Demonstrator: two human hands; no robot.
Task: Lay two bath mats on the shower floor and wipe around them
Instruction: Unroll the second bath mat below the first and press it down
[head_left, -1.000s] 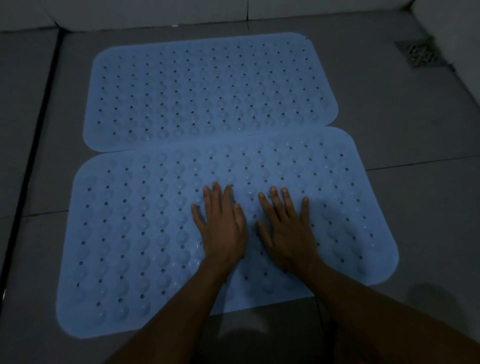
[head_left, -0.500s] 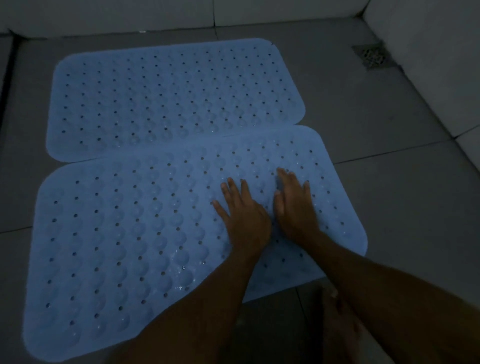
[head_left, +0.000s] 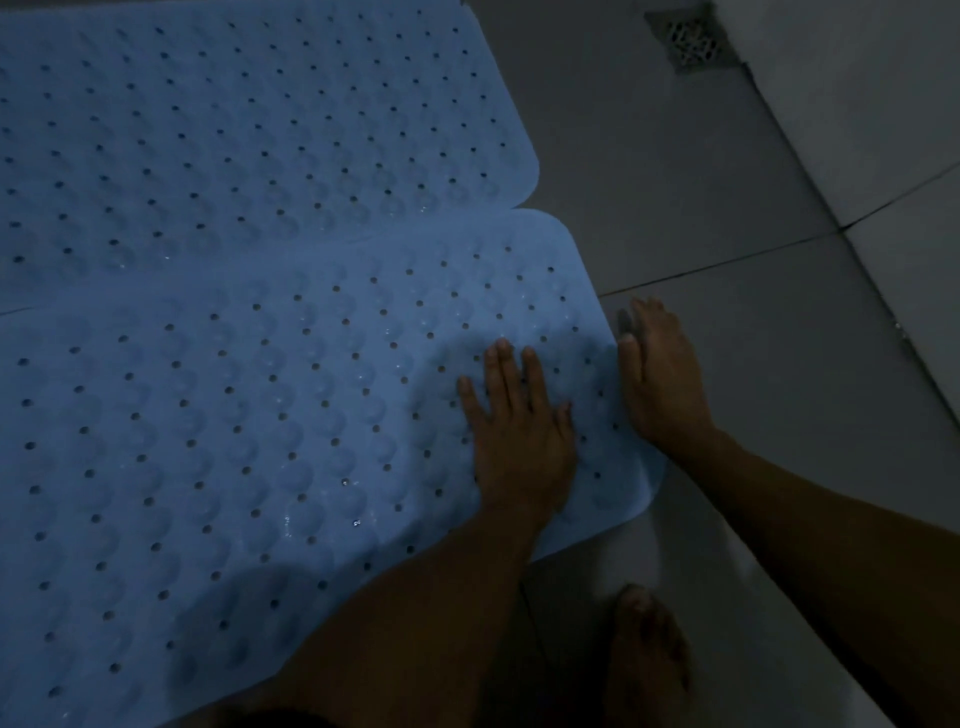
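Observation:
Two light blue perforated bath mats lie side by side on the grey tiled shower floor. The far mat (head_left: 249, 130) fills the upper left; the near mat (head_left: 208, 441) overlaps its front edge. My left hand (head_left: 519, 431) presses flat on the near mat's right end, fingers straight. My right hand (head_left: 660, 379) lies with straight fingers along that mat's right edge, partly on the mat and partly on the floor tile (head_left: 779, 364). Neither hand holds anything.
A square floor drain (head_left: 693, 39) sits in the far right corner. A pale tiled wall (head_left: 883, 130) rises along the right side. My bare foot (head_left: 647, 660) stands on the floor just in front of the near mat.
Both hands slid right across the near mat. The right hand went from the mat's surface to its right edge. The view swung right and closer.

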